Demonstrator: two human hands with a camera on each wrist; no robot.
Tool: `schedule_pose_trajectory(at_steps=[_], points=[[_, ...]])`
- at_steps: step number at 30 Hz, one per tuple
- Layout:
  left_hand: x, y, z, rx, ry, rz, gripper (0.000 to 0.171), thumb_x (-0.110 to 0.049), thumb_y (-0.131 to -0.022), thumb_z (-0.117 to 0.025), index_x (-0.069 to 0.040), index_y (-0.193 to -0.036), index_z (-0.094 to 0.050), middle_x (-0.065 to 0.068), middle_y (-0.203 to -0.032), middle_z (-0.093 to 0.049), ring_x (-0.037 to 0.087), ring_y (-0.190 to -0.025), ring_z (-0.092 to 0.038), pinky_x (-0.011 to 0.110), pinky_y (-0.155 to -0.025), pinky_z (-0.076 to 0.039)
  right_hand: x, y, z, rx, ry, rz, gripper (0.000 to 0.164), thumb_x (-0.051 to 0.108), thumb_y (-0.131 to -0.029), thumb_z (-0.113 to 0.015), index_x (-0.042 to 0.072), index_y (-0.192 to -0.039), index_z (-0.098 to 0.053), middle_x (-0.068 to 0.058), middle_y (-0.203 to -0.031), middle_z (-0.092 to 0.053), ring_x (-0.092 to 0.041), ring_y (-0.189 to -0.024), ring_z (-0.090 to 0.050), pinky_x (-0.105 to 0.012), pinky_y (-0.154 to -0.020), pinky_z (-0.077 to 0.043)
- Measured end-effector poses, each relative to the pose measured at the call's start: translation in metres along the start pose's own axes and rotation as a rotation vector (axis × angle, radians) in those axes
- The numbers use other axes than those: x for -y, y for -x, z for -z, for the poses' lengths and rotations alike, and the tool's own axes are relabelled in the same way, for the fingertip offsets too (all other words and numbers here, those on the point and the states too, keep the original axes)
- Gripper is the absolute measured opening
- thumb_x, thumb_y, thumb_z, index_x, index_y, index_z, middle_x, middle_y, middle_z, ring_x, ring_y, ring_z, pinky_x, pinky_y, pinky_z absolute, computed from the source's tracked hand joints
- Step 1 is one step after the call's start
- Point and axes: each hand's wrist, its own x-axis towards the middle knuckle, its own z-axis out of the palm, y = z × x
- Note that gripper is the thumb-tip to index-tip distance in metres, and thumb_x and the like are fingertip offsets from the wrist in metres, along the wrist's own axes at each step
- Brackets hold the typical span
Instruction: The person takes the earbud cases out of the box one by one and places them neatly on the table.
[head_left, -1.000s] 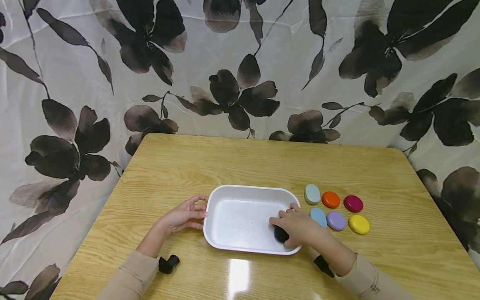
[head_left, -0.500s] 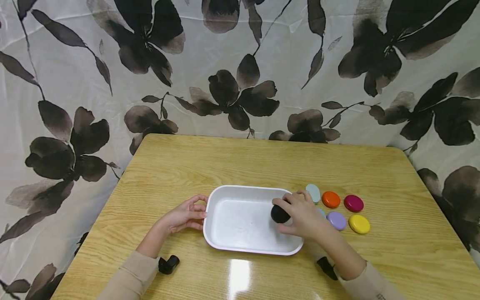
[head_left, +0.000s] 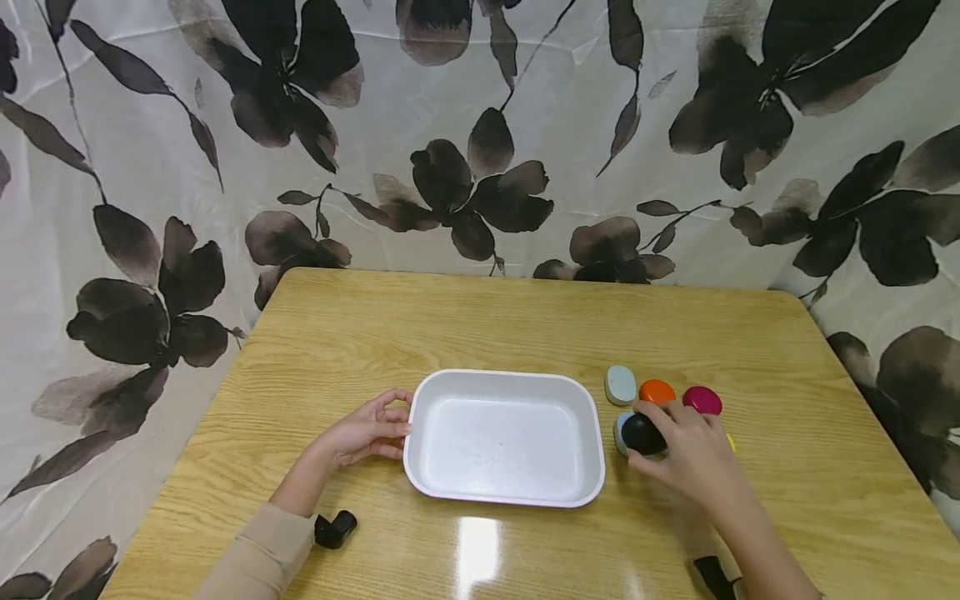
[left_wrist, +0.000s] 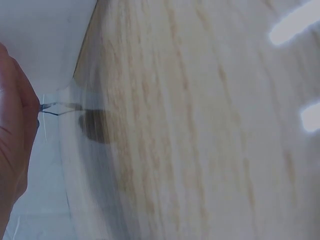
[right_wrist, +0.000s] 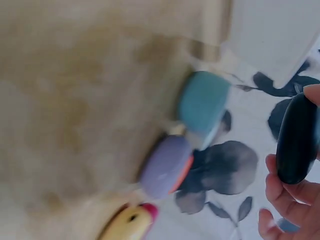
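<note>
My right hand (head_left: 693, 454) holds a smooth black disc-shaped object (head_left: 643, 434) between thumb and fingers, to the right of the white tray (head_left: 502, 442). The right wrist view shows that black disc (right_wrist: 296, 140) edge-on in the fingertips. Beneath it in the head view, a blue rounded piece (head_left: 622, 429) is partly covered. My left hand (head_left: 367, 429) rests against the tray's left rim with its fingers loosely bent. In the left wrist view, part of the left hand (left_wrist: 12, 135) lies beside the tray wall.
Pale blue (head_left: 620, 385), orange (head_left: 656, 392) and magenta (head_left: 702, 399) pieces lie right of the tray. The right wrist view shows purple (right_wrist: 166, 167) and yellow (right_wrist: 127, 222) pieces. A floral curtain (head_left: 450, 100) hangs behind the wooden table (head_left: 450, 317).
My right hand has lifted the black disc out of the tray and carried it right, over the coloured pieces. My left hand has stayed at the tray's left rim.
</note>
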Motion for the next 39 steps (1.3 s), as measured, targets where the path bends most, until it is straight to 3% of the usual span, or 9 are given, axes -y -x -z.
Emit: schedule_pose_trajectory(at_steps=[5, 13, 28, 39], points=[[-0.001, -0.001, 0.0, -0.001, 0.0, 0.003, 0.041, 0.001, -0.088, -0.055, -0.006, -0.121, -0.032, 0.002, -0.087, -0.059, 0.015, -0.075, -0.06, 0.031, -0.067, -0.056, -0.005, 0.015, -0.009, 0.076, -0.102, -0.04, 0.052, 0.026, -0.059, -0.079, 0.008, -0.103, -0.06, -0.018, -0.088, -0.05, -0.024, -0.055, -0.05, -0.038, -0.048, -0.049], [-0.002, 0.0, -0.001, -0.019, 0.002, 0.01, 0.041, 0.002, -0.088, -0.054, -0.005, -0.122, -0.032, 0.002, -0.086, -0.06, 0.015, -0.075, -0.061, 0.031, -0.066, -0.056, 0.003, 0.03, -0.023, 0.2, -0.159, -0.089, 0.048, 0.025, -0.063, -0.078, 0.007, -0.103, -0.061, -0.017, -0.096, -0.041, -0.024, -0.068, -0.048, -0.036, -0.055, -0.05], [0.0, 0.0, 0.001, -0.002, 0.005, -0.001, 0.04, 0.002, -0.088, -0.054, -0.005, -0.121, -0.032, 0.001, -0.086, -0.059, 0.014, -0.075, -0.06, 0.032, -0.067, -0.056, 0.01, 0.038, -0.029, 0.406, -0.163, -0.201, 0.048, 0.03, -0.066, -0.077, 0.009, -0.106, -0.06, -0.015, -0.09, -0.041, -0.023, -0.064, -0.049, -0.038, -0.054, -0.05], [0.001, -0.002, 0.002, 0.0, 0.009, -0.004, 0.043, 0.0, -0.088, -0.056, -0.005, -0.122, -0.031, 0.001, -0.086, -0.059, 0.014, -0.074, -0.06, 0.032, -0.067, -0.056, 0.011, 0.038, -0.028, 0.452, -0.148, -0.211, 0.05, 0.032, -0.071, -0.072, 0.007, -0.113, -0.058, -0.017, -0.093, -0.044, -0.025, -0.068, -0.05, -0.042, -0.055, -0.049]])
